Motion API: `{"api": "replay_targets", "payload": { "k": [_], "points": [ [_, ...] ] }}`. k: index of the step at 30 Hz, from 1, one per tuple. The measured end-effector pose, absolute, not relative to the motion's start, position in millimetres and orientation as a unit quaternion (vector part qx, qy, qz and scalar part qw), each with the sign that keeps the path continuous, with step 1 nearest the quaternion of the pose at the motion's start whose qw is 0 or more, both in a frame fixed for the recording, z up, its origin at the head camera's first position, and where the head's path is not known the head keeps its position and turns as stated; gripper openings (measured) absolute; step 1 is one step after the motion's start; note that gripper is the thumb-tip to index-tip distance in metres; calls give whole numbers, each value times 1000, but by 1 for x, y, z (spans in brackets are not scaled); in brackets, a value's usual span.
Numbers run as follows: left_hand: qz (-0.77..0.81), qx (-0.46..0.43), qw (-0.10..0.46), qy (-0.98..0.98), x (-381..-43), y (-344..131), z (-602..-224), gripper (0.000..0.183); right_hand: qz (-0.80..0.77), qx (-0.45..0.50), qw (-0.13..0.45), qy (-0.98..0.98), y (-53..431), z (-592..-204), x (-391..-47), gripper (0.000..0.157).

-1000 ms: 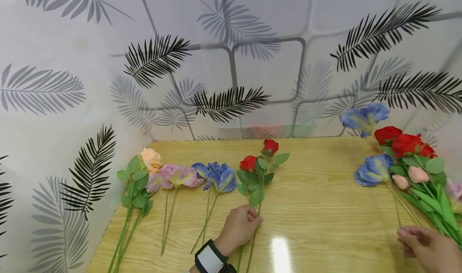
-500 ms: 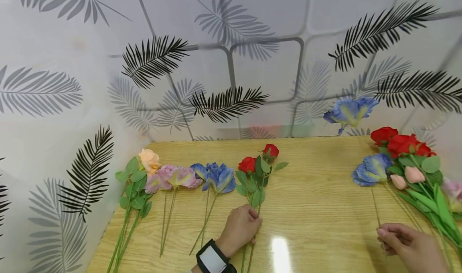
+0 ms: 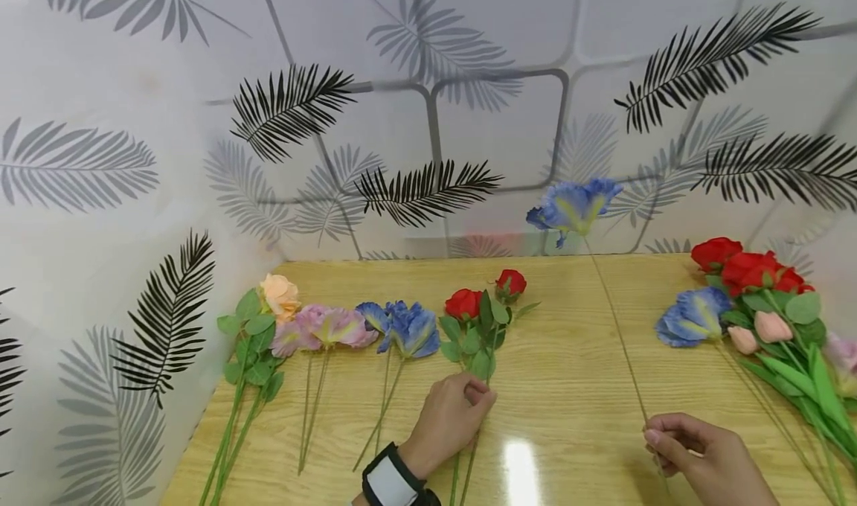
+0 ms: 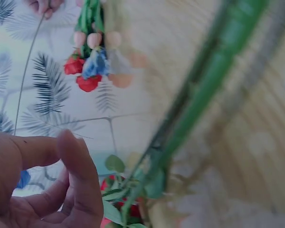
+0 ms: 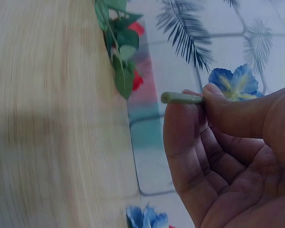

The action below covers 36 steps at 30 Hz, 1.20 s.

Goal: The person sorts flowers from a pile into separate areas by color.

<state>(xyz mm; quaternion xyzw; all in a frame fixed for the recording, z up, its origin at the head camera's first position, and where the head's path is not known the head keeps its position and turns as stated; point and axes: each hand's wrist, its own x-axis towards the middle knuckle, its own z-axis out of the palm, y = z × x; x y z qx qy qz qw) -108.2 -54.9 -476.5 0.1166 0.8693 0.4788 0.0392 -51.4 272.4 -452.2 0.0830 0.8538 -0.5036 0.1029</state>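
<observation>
My right hand pinches the thin stem of a blue artificial flower near its lower end. The ruffled bloom stands up and overlaps the wall cover. In the right wrist view, the cut stem end pokes out between thumb and forefinger. My left hand, with a band on its wrist, is at the stems of two red roses. Its thumb meets the forefinger in the left wrist view, with green stems running past. Whether it pinches one of them I cannot tell.
On the wooden table lie peach roses, pink-purple flowers and blue flowers to the left. Pink tulips, red roses and another blue flower lie at the right. A leaf-patterned cover stands behind.
My right hand has carried the blue flower leftward, away from the bunch at the right. My left hand has shifted slightly right, and the farther red rose has shifted a little right too.
</observation>
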Motion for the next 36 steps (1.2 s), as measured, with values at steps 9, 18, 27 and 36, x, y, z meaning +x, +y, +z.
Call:
{"api": "replay_targets", "payload": {
  "k": [9,18,27,36],
  "points": [
    [564,156,55,809,-101,-51,-453,22,-555,-36,137,820,230,-453,-46,27],
    [658,155,97,730,-95,-49,-436,28,-583,-136,158,785,197,-460,-42,27],
    [733,154,111,654,-92,-52,-432,24,-592,-167,172,769,176,-465,-36,25],
    [734,165,103,651,-91,-60,-430,20,-581,-141,191,778,167,-461,-36,22]
  ]
}}
